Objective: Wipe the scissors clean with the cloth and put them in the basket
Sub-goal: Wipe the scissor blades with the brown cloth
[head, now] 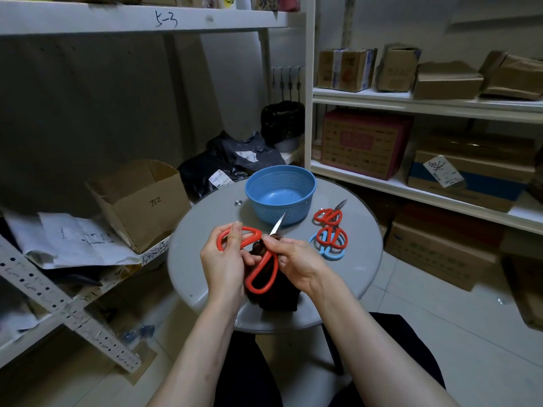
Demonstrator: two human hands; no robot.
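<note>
Storeroom shelves (411, 101) stacked with cardboard boxes (364, 142) stand behind a round grey table (191, 259).

Above the table's near-middle, the left hand (227, 259) has its thumb and fingers curled round the upper handle loop of the scissors (266, 258). Just to its right, the right hand (296, 261) pinches a dark cloth (276, 293) over the blades near the pivot. The rest of the cloth hangs down to the tabletop.

The main risk is a cut. The tip pokes bare out of the cloth, so fingers sliding up the steel could run off the fabric onto the edge. The handles are also spread apart, and a squeeze from the left hand would probably close the blades on the cloth or a fingertip.

The scissors have big red plastic loops and a short, bright, pointed blade. Its tip aims at the blue mesh basket (280, 195) by the far edge, which holds no scissors yet. Spare scissors (330, 230) lie toward the right edge.
</note>
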